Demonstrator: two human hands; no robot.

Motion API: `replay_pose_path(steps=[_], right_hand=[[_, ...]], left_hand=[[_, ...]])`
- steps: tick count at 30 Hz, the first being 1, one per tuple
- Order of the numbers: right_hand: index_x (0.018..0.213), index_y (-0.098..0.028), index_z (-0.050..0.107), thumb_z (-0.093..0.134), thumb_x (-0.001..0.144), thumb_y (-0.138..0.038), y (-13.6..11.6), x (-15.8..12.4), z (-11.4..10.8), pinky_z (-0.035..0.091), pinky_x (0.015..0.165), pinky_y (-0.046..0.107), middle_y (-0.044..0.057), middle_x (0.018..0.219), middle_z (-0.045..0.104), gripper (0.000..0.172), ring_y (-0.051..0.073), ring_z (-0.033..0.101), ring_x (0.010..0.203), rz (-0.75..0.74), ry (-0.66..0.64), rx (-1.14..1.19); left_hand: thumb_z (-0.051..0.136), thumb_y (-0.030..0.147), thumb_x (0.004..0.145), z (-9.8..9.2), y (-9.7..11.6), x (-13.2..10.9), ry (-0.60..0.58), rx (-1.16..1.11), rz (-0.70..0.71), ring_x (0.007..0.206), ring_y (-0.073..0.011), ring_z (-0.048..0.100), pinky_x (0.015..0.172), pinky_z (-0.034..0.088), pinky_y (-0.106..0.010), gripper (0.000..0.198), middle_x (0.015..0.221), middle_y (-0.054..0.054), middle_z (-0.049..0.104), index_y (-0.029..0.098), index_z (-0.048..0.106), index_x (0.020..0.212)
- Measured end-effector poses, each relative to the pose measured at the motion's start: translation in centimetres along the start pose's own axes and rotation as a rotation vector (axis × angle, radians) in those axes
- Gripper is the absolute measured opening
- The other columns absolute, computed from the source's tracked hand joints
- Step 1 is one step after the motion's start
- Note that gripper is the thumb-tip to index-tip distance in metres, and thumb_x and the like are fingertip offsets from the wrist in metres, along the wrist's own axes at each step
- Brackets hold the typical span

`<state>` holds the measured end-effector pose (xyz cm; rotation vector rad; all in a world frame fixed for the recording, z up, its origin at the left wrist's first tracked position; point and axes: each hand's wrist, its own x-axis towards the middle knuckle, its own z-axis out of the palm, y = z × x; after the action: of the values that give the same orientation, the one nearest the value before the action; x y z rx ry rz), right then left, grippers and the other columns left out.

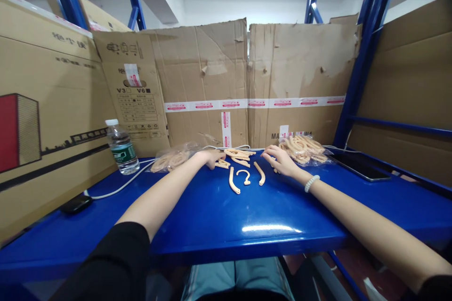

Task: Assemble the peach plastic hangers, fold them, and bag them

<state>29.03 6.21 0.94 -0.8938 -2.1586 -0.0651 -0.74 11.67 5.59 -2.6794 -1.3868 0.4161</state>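
On the blue tabletop, a loose beige hanger hook (244, 177) lies between two curved beige hanger arms, one on the left (233, 181) and one on the right (260, 173). Behind them is a small heap of beige hanger parts (238, 154). My left hand (211, 157) reaches to the heap's left side, fingers stretched out and thumb apart; its fingertips are partly hidden. To the right of the heap, my right hand (279, 161) hovers or rests low with fingers spread. A small beige piece shows beneath that palm, mostly covered.
Clear bags of beige parts lie at left (172, 158) and right (304, 148). A water bottle (122, 149) and black device (76, 204) stand left, with a white cable. A dark tablet or phone (362, 166) lies right. Cardboard panels (205, 70) wall the back and sides.
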Motion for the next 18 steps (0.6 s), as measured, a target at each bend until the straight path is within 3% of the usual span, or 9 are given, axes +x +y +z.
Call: replay_pose_path(steps=[7, 12, 16, 18], right_hand=[[0.085, -0.018, 0.066, 0.042, 0.096, -0.047, -0.5, 0.0, 0.1, 0.045, 0.080, 0.040, 0.010, 0.087, 0.063, 0.039, 0.025, 0.058, 0.085, 0.091, 0.039, 0.116], [0.083, -0.018, 0.066, 0.049, 0.091, -0.051, -1.6, 0.2, 1.0, 0.048, 0.080, 0.038, 0.008, 0.088, 0.065, 0.038, 0.024, 0.059, 0.085, 0.213, 0.055, 0.282], [0.093, -0.017, 0.062, 0.044, 0.091, -0.058, -3.6, 0.7, 2.2, 0.052, 0.059, 0.031, 0.008, 0.083, 0.066, 0.045, 0.018, 0.060, 0.066, 0.365, -0.003, 0.497], [0.106, -0.017, 0.057, 0.036, 0.093, -0.060, -5.0, 0.8, 2.6, 0.050, 0.047, 0.027, 0.007, 0.079, 0.067, 0.050, 0.015, 0.058, 0.054, 0.412, -0.091, 0.626]], left_hand=[[0.060, 0.030, 0.092, -1.8, 0.8, -1.2, 0.105, 0.000, -0.041, 0.102, -0.0238, 0.060, 0.085, 0.053, -0.044, 0.031, 0.121, -0.010, 0.057, 0.016, 0.056, 0.120], [0.059, 0.030, 0.093, -1.5, 1.0, -2.6, 0.243, -0.073, -0.013, 0.100, -0.0229, 0.061, 0.085, 0.053, -0.043, 0.029, 0.119, -0.009, 0.058, 0.015, 0.057, 0.117], [0.052, 0.020, 0.095, -0.7, 3.5, -4.6, 0.383, -0.142, 0.012, 0.100, -0.0224, 0.061, 0.087, 0.051, -0.041, 0.028, 0.118, -0.010, 0.059, 0.015, 0.051, 0.122], [0.044, 0.008, 0.091, -0.2, 5.5, -5.9, 0.434, -0.170, 0.041, 0.105, -0.0211, 0.059, 0.090, 0.049, -0.033, 0.038, 0.121, -0.009, 0.059, 0.019, 0.045, 0.127]])
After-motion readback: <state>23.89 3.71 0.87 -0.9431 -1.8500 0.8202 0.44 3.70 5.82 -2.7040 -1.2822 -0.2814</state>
